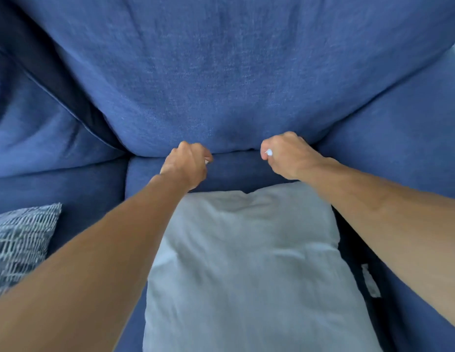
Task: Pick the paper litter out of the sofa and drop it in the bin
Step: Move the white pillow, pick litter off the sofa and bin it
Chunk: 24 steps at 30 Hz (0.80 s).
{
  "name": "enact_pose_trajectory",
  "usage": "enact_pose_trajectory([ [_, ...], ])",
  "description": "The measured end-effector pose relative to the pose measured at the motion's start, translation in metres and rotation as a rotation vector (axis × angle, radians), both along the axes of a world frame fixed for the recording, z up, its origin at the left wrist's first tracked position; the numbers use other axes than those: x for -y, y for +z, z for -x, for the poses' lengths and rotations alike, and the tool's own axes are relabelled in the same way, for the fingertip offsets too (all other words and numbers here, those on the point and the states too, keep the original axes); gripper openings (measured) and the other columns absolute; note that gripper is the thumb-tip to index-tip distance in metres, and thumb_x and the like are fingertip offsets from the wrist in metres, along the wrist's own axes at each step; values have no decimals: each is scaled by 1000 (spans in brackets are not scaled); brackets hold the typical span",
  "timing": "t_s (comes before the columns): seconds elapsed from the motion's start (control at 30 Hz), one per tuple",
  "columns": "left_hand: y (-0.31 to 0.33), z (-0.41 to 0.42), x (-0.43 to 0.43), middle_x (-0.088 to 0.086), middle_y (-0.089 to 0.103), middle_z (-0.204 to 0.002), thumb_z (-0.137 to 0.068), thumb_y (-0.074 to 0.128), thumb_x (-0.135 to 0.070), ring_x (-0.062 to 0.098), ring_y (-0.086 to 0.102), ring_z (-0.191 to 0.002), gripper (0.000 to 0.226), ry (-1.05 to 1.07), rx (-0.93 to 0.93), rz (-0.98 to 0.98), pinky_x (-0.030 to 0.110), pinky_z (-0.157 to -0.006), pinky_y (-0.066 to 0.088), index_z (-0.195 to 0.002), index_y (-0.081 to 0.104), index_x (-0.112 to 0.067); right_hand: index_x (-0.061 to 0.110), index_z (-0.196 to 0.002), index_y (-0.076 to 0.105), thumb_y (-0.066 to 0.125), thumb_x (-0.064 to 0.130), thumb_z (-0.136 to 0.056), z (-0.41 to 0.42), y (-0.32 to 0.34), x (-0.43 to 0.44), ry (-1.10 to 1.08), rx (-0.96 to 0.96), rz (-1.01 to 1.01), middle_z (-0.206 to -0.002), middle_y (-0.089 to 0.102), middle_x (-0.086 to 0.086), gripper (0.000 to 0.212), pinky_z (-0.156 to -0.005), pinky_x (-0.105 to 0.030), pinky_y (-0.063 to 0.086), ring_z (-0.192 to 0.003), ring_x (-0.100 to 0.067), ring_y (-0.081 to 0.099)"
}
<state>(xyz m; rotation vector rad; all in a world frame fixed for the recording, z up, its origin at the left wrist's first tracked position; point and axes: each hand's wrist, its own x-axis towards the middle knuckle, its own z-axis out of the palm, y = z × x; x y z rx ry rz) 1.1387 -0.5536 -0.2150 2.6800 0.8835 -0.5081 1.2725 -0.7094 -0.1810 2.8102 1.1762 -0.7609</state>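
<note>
Nearest, a pale grey cushion [246, 262] lying on the blue sofa [412, 118] seat, between two bare forearms. At left, a patterned cushion [20, 240] on the seat. Right of the grey cushion, a small white tag or scrap [370, 280] in the dark gap, too blurred to tell which. Further on, both hands at the crease where seat meets back cushion [221, 72]. Left hand [187, 166] clenched, a sliver of white at the fingertips; cannot tell if paper. Right hand [288, 156] clenched on a small white paper scrap [269, 152], pinched at the fingertips, just clear of the crease.
</note>
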Motion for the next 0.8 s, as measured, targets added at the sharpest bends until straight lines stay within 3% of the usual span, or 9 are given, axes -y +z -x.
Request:
enact_pose_trajectory([
  [0.1, 44, 0, 12, 11, 58, -113, -94, 48, -12, 34, 56, -105, 35, 69, 58, -4, 32, -79, 42, -120, 64, -30, 18, -112, 63, 43, 0, -92, -1, 42, 10, 15, 16, -38, -101, 44, -9, 33, -69, -33, 45, -86, -27, 44],
  [0.23, 109, 3, 41, 10, 59, -118, -94, 48, -12, 30, 56, -102, 37, 177, 153, 34, 31, -82, 45, -122, 63, -30, 15, -106, 64, 44, -3, -88, -4, 101, 29, 43, 33, -94, -100, 50, -10, 33, -64, -32, 45, -81, -26, 45],
  [0.37, 193, 13, 70, 11, 57, -115, -92, 48, -8, 26, 53, -85, 39, 300, 281, 65, 30, -73, 49, -119, 66, -29, 12, -105, 65, 42, -4, -88, 2, 178, 46, 67, 53, -169, -95, 52, -10, 33, -58, -29, 41, -75, -24, 45],
  [0.47, 257, 28, 91, 10, 61, -113, -88, 50, -8, 27, 60, -89, 38, 359, 379, 42, 33, -75, 54, -113, 70, -29, 12, -106, 64, 41, -5, -89, 14, 236, 57, 108, 62, -220, -98, 55, -9, 33, -64, -34, 48, -77, -24, 49],
  [0.57, 318, 49, 109, 10, 60, -114, -88, 50, -9, 24, 57, -87, 37, 428, 439, 9, 28, -72, 49, -112, 71, -28, 11, -107, 63, 41, -5, -91, 30, 294, 64, 142, 50, -289, -103, 50, -10, 32, -67, -35, 47, -80, -25, 49],
  [0.63, 357, 63, 115, 10, 56, -117, -89, 51, -9, 27, 57, -93, 36, 470, 501, -15, 30, -78, 49, -114, 70, -27, 11, -109, 62, 43, -2, -91, 41, 329, 67, 175, 33, -344, -109, 49, -11, 29, -71, -35, 49, -85, -28, 53],
  [0.8, 410, 101, 125, 10, 52, -126, -85, 54, -4, 26, 55, -96, 46, 526, 550, -47, 30, -76, 45, -125, 63, -25, 10, -118, 56, 49, 0, -86, 71, 378, 70, 246, 24, -277, -124, 51, -10, 35, -88, -45, 52, -99, -30, 56],
])
